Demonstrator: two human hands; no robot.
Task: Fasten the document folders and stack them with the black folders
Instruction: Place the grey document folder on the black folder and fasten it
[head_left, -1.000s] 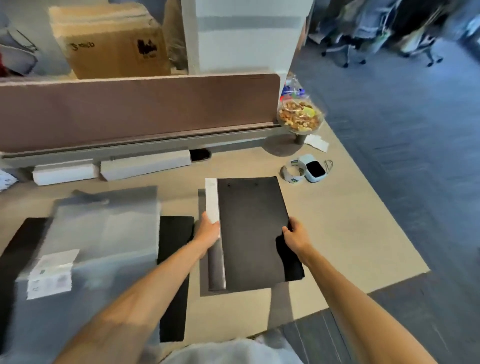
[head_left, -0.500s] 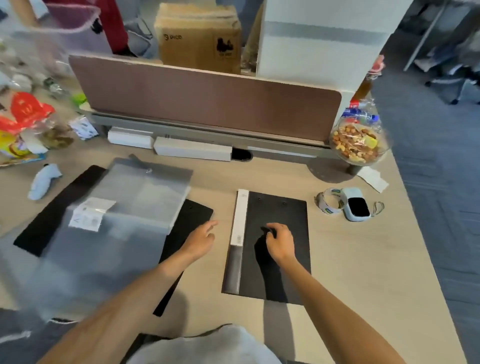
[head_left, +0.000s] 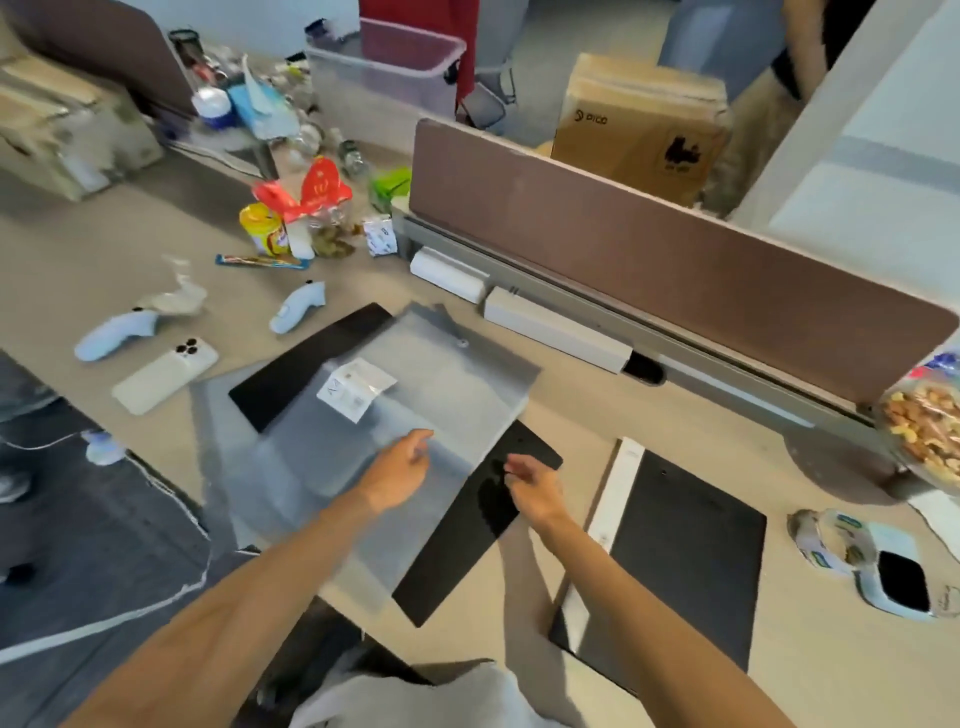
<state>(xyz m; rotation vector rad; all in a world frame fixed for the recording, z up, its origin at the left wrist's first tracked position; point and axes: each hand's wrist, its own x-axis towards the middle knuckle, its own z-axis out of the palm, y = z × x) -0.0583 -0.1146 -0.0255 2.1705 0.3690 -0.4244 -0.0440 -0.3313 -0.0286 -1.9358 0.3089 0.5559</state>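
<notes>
A black folder with a white spine strip (head_left: 691, 561) lies flat on the desk at the right, with no hand on it. To its left a translucent grey document folder (head_left: 415, 395) with a white label lies on top of black folders (head_left: 462, 535) whose corners stick out. My left hand (head_left: 397, 470) hovers over the near edge of the grey folder, fingers apart and holding nothing. My right hand (head_left: 530, 486) hangs above the black folder corner, fingers loosely curled and empty.
A brown divider panel (head_left: 675, 270) runs along the back of the desk. Two white controllers (head_left: 296, 312), a white phone (head_left: 163, 371) and snack packets lie at the left. A bowl of nuts (head_left: 924, 426) and a small white device (head_left: 893, 577) sit at the right.
Both hands left the black folder at the right and moved left over the grey folder pile. The view swung left, bringing the cluttered left side of the desk into sight.
</notes>
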